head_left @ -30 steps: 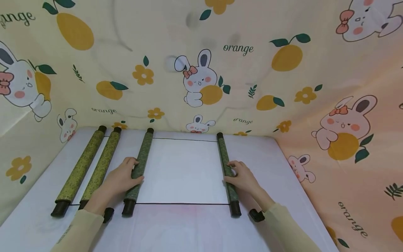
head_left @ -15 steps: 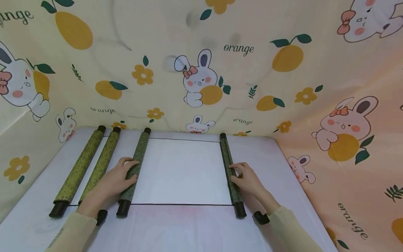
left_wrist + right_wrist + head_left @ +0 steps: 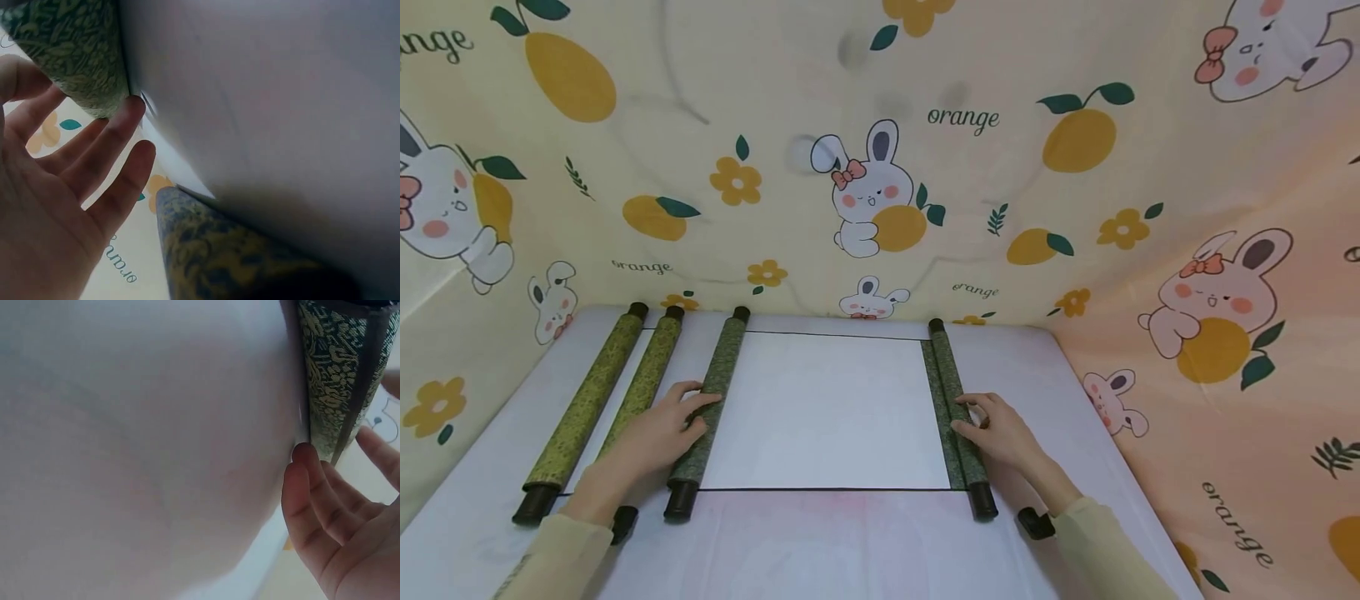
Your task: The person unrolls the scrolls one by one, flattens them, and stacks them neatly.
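A scroll lies partly unrolled on the white table, its blank white sheet (image 3: 827, 408) spread between two dark green rolls with black end knobs. My left hand (image 3: 651, 433) grips the left green roll (image 3: 724, 358) around its middle, thumb on the near side and fingers beyond. On the right green roll (image 3: 949, 358), my right hand (image 3: 1006, 429) holds the outer side between thumb and fingers. A green patterned strip (image 3: 942, 433) shows flat along that roll's inner side. In the right wrist view, fingertips sit right at the base of the patterned roll (image 3: 334, 375).
Left of the scroll lie two yellow-green rolls (image 3: 587, 400) with black knobs, a narrow white strip between them; my left forearm covers part of the nearer one (image 3: 642, 383). Black wrist-worn devices (image 3: 1036, 523) show under the wrists. A patterned cloth (image 3: 820, 208) rises behind the white table (image 3: 1015, 358).
Both hands have moved apart with the rolls, the left one leftward and the right one rightward. More white sheet shows between them, and the green strip has come into view beside the right roll.
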Tool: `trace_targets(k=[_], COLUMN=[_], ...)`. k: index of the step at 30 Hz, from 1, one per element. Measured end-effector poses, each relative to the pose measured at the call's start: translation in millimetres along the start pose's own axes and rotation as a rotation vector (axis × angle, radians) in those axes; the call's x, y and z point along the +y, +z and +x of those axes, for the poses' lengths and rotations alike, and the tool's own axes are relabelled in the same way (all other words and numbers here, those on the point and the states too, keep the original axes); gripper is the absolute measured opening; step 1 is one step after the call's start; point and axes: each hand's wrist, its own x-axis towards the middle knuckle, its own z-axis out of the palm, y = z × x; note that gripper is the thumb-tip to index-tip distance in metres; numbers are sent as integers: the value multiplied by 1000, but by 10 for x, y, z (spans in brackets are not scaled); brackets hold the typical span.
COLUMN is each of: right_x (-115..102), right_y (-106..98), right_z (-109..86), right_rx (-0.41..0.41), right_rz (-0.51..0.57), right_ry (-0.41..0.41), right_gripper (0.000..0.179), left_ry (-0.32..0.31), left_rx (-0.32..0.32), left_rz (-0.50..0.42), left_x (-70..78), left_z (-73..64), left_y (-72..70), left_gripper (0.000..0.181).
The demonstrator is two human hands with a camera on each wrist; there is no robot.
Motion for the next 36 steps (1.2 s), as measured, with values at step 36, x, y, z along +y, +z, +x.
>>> trace_targets(k=[36], right_x=[81], right_y=[-107], right_z=[19], right_rx=[0], right_rz=[62], right_ry=[-46], right_gripper=[48], left_ry=[-124], left_rx=[-14], left_rz=[51], left_x=[-118], left_z=[-107], left_y=[-116], left_gripper=[63])
